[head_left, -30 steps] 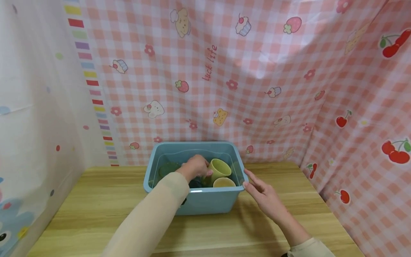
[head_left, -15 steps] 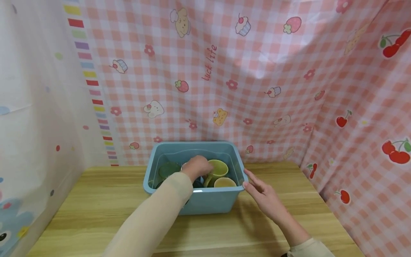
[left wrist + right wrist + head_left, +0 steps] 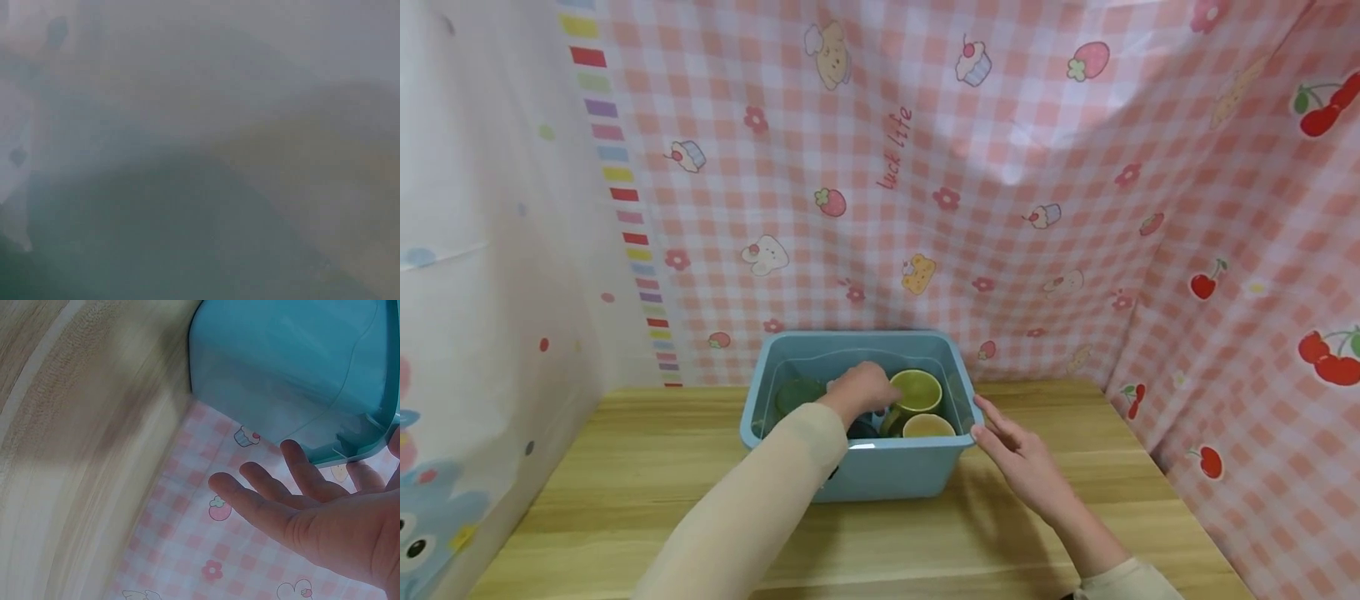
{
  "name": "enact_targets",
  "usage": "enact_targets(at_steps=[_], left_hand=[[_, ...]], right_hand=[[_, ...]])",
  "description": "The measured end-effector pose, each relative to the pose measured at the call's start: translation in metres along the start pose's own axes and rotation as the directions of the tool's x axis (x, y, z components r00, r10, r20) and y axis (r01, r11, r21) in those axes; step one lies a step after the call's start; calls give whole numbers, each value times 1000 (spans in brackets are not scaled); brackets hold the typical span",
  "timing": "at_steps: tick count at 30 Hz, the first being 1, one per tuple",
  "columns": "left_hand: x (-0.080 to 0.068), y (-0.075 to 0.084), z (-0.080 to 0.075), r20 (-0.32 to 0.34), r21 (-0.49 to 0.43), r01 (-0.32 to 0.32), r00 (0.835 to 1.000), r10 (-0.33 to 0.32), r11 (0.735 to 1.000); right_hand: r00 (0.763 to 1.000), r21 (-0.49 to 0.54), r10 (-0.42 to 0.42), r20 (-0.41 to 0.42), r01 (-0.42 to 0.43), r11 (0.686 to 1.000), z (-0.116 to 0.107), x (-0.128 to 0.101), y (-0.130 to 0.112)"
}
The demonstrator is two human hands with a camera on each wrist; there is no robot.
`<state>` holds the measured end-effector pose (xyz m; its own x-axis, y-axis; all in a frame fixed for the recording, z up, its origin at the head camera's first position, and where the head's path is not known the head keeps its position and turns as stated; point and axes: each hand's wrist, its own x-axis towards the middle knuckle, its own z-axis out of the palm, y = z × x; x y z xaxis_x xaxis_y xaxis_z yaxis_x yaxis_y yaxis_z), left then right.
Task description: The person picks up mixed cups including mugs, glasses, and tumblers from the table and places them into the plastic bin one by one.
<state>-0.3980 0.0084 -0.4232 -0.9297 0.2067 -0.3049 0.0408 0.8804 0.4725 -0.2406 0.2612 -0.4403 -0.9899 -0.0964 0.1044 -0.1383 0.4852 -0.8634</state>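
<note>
A blue plastic bin (image 3: 891, 471) stands on the table. My left hand (image 3: 861, 387) reaches down into it, beside a yellow-green mug (image 3: 920, 387). Its fingertips are hidden, so I cannot tell whether it grips anything. Just in front of that mug sits a pale yellow cup (image 3: 928, 426). Further left in the bin lies a dark green round thing (image 3: 797, 393), and a dark thing (image 3: 862, 429) shows under my wrist. My right hand (image 3: 1026, 467) touches the bin's right front corner with fingers and thumb; several fingers stretch out straight in the right wrist view. The left wrist view is a blur.
The wooden table (image 3: 647, 483) extends on both sides of the bin and in front of it. A pink checked cloth (image 3: 880, 208) hangs close behind the bin. More printed cloth (image 3: 1247, 350) hangs along the right, and a white cloth (image 3: 497, 250) on the left.
The yellow-green mug has shifted a little to the left and tipped more upright in the bin. My left hand has moved slightly right. My right hand stays at the bin's corner.
</note>
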Motion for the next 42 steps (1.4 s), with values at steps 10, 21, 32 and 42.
enact_targets(at_steps=[10, 21, 32, 42], left_hand=[[-82, 24, -71, -109, -20, -36, 993, 34, 999], [-117, -28, -141, -166, -84, -53, 985, 39, 995], [-160, -112, -174, -356, -79, -97, 933, 63, 992], [-188, -169, -160, -648, 258, -187, 694, 313, 948]], right_hand=[[1000, 8, 2, -22, -2, 1000, 0, -3, 2], [1000, 13, -1, -8, 2, 1000, 0, -4, -1], [1000, 12, -7, 2, 7, 1000, 0, -3, -6], [1000, -6, -2, 5, 2, 1000, 0, -3, -6]])
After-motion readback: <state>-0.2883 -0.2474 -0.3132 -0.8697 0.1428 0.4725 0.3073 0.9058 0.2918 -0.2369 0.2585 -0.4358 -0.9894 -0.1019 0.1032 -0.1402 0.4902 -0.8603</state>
